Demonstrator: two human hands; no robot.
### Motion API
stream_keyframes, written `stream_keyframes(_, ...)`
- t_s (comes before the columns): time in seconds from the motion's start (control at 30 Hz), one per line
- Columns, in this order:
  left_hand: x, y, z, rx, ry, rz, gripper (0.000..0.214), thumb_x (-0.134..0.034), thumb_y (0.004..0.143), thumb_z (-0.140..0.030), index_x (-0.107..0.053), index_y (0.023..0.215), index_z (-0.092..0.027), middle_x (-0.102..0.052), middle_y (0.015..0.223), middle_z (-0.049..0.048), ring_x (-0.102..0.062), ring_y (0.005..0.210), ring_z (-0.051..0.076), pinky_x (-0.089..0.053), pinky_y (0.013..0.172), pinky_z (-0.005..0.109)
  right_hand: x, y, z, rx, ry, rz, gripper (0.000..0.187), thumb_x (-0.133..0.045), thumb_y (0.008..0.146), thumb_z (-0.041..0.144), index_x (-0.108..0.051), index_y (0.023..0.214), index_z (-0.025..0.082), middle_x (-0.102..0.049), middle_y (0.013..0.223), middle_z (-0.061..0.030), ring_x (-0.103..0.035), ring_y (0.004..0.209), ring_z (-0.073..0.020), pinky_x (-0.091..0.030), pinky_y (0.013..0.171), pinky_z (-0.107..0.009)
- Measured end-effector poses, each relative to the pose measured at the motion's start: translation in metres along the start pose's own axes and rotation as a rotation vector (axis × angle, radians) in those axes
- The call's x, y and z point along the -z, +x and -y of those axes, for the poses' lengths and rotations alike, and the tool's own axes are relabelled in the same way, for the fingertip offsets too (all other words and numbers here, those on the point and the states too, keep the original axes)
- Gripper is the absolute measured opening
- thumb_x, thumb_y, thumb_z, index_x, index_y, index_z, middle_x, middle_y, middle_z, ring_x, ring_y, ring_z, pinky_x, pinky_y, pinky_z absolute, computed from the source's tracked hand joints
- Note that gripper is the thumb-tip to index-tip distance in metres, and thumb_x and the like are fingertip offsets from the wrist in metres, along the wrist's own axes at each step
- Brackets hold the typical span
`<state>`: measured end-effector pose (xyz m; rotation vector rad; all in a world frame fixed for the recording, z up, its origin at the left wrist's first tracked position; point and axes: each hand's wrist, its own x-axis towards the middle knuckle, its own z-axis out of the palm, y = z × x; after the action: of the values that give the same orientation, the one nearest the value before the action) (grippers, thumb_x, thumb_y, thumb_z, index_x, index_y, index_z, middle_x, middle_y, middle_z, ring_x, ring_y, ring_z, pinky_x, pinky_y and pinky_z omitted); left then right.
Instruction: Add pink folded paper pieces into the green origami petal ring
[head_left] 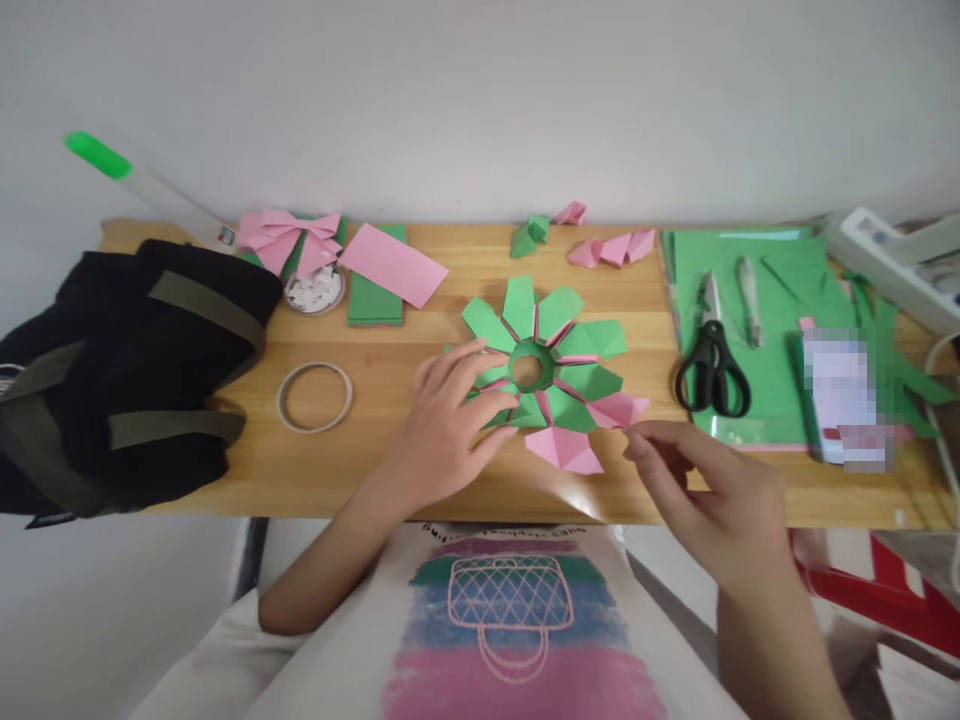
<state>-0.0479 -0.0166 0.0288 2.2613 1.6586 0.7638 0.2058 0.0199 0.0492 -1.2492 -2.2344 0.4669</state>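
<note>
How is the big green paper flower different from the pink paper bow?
The flower is mostly green, with two pink pieces at its edge; the bow is pink.
The flower is a wide ring with a hole in its middle; the bow is smaller, with parts spreading from its centre.
The left hand is on the flower; no hand touches the bow.
Both look like folded paper.

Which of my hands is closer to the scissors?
Right. The right hand is just below the scissors in the picture; the left hand is farther off to the left, at the green paper flower.
</note>
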Motion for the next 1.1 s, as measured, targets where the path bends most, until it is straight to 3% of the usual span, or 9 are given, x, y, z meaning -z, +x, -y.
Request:
stream_keyframes(0.13,0.001,-0.002,-0.007,-0.094,0.0,0.136,0.021,-0.064,0.087,-0.023,-0.064,0.108,-0.021,-0.055,0.133,0.0108,-0.038,0.137,0.03,-0.031,0.109,0.05,-0.005,-0.004,0.004,0.004,0.084,0.147,0.018,-0.06,0.09,0.035,-0.058,0.102,0.021,-0.068,0.073,0.0023,-0.059,0.052,-0.0085,-0.046,0.047,-0.02)
stream_keyframes(0.27,-0.006,0.007,-0.012,-0.132,-0.017,0.186,0.014,-0.057,0.092,-0.025,-0.066,0.102,-0.02,-0.064,0.12,0.0079,-0.049,0.124,0.026,-0.036,0.102,0.043,-0.012,-0.009,0.0,0.099,0.021,0.246,0.041,-0.061,0.089,0.043,-0.049,0.121,0.021,-0.07,0.089,-0.0041,-0.065,0.066,-0.0153,-0.051,0.054,-0.026)
stream_keyframes(0.33,-0.009,0.014,-0.011,-0.124,-0.038,0.198,0.015,-0.055,0.095,-0.027,-0.067,0.096,-0.019,-0.068,0.105,0.0058,-0.057,0.108,0.023,-0.04,0.094,0.04,-0.014,-0.011,-0.002,0.148,-0.009,0.226,0.049,-0.06,0.089,0.044,-0.045,0.128,0.02,-0.069,0.094,-0.0074,-0.066,0.076,-0.0189,-0.052,0.058,-0.029)
stream_keyframes(0.5,-0.015,0.031,-0.007,-0.103,-0.092,0.28,0.018,-0.056,0.093,-0.028,-0.068,0.084,-0.017,-0.068,0.08,0.0022,-0.062,0.082,0.018,-0.044,0.08,0.033,-0.021,-0.006,0.004,0.293,-0.237,0.015,0.052,-0.062,0.086,0.046,-0.048,0.129,0.019,-0.061,0.117,-0.0172,-0.058,0.107,-0.0311,-0.049,0.086,-0.046)
stream_keyframes(0.6,-0.018,0.037,-0.006,-0.076,-0.105,0.276,0.018,-0.057,0.091,-0.023,-0.067,0.078,-0.017,-0.068,0.075,0.0015,-0.062,0.076,0.017,-0.043,0.077,0.032,-0.032,0.0,0.013,0.318,-0.359,0.029,0.043,-0.062,0.086,0.041,-0.057,0.122,0.018,-0.06,0.126,-0.0176,-0.052,0.119,-0.0353,-0.042,0.096,-0.052)
stream_keyframes(0.7,-0.02,0.042,-0.005,-0.021,-0.179,0.26,0.018,-0.059,0.087,-0.018,-0.066,0.071,-0.017,-0.068,0.071,0.0,-0.06,0.071,0.015,-0.042,0.075,0.03,-0.044,0.006,0.017,0.267,-0.371,-0.017,0.023,-0.058,0.087,0.023,-0.066,0.108,0.017,-0.065,0.121,-0.0145,-0.052,0.12,-0.032,-0.04,0.098,-0.048)
stream_keyframes(0.8,-0.021,0.044,-0.004,0.027,-0.223,0.216,0.02,-0.062,0.087,-0.023,-0.066,0.069,-0.016,-0.064,0.065,-0.0007,-0.056,0.066,0.014,-0.041,0.07,0.029,-0.05,0.013,0.012,0.25,-0.325,-0.069,0.016,-0.056,0.087,0.02,-0.069,0.096,0.019,-0.068,0.114,-0.0116,-0.054,0.12,-0.03,-0.042,0.096,-0.044)
stream_keyframes(0.93,-0.022,0.041,-0.004,0.053,-0.284,0.182,0.017,-0.064,0.086,-0.032,-0.071,0.09,-0.017,-0.064,0.07,-0.0007,-0.057,0.066,0.014,-0.042,0.061,0.025,-0.05,0.02,0.003,0.244,-0.28,-0.074,0.015,-0.055,0.089,0.023,-0.07,0.092,0.021,-0.068,0.111,-0.0109,-0.054,0.12,-0.0292,-0.043,0.093,-0.044)
stream_keyframes(1.1,-0.028,0.035,-0.004,0.042,-0.194,0.118,0.019,-0.065,0.08,-0.016,-0.069,0.099,-0.019,-0.068,0.081,0.0014,-0.062,0.08,0.018,-0.049,0.076,0.031,-0.056,0.024,-0.003,0.239,-0.275,-0.126,0.018,-0.054,0.088,0.023,-0.069,0.1,0.021,-0.068,0.11,-0.011,-0.055,0.117,-0.0285,-0.043,0.093,-0.044)
